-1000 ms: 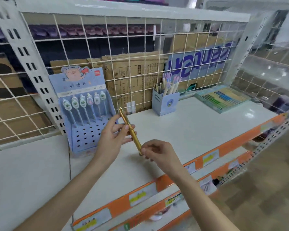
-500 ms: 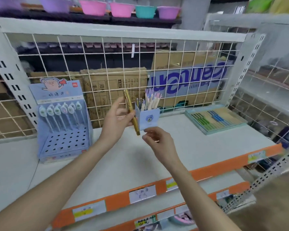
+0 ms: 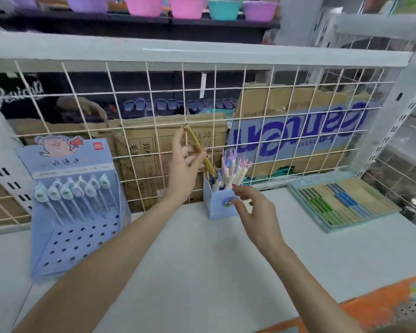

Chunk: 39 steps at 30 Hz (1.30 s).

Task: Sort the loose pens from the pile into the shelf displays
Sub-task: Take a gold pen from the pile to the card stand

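Note:
My left hand (image 3: 185,169) pinches a yellow pen (image 3: 200,150) that slants down to the right, its lower tip inside the top of a small blue pen holder box (image 3: 217,203). Several pastel pens (image 3: 231,169) stand in that box. My right hand (image 3: 252,212) hovers just in front of the box's right side with loosely curled fingers, holding nothing. To the left stands a blue perforated pen display (image 3: 75,212) with a pig header card and a row of several pens.
A white wire grid (image 3: 250,121) backs the white shelf (image 3: 202,272), with cardboard boxes behind it. A flat tray of green, blue and tan pens (image 3: 341,203) lies at the right. The orange shelf edge (image 3: 382,301) runs along the front right.
My left hand carried the yellow pen up and right from in front of the display to the small box. My right hand let go of the pen's lower end and followed to the box.

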Tool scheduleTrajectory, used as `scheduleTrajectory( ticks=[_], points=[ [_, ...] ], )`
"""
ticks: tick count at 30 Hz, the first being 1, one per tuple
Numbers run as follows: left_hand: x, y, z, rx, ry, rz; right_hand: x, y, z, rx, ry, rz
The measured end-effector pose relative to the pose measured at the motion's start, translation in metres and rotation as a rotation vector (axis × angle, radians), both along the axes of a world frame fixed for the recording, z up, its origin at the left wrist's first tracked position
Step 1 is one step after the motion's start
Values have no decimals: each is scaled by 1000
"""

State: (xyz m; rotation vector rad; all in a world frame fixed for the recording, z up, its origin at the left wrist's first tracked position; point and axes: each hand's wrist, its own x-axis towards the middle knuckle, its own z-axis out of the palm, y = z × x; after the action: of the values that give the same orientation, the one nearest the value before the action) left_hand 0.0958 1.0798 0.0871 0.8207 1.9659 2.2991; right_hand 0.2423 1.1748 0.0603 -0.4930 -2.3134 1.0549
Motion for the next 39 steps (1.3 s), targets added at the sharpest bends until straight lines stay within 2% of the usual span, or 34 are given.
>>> scheduleTrajectory(
  ticks=[7, 10, 13, 15, 19, 26, 34, 39],
  points=[
    [-19, 5, -14, -48, 101, -59, -23, 3, -21, 209, -5, -4],
    [-26, 5, -21, -158, 194, -100, -30, 5, -31, 298, -3, -21],
    [-29, 2, -26, -348, 341, -66, -33, 7, -37, 435, 82, -55],
    [-29, 1, -29, -404, 374, -61, -34, 7, -41, 503, 127, -66],
    [-29, 1, -33, -480, 395, -99, -35, 5, -42, 531, 158, -70],
    [-32, 3, -37, -480, 429, -90, -33, 3, -45, 530, 137, -61],
    [-36, 2, -41, -570, 558, -39, -33, -1, -48, 536, 140, -93],
    [-42, 4, -51, -625, 860, -30, -32, 1, -46, 559, 162, -76]
  ],
)
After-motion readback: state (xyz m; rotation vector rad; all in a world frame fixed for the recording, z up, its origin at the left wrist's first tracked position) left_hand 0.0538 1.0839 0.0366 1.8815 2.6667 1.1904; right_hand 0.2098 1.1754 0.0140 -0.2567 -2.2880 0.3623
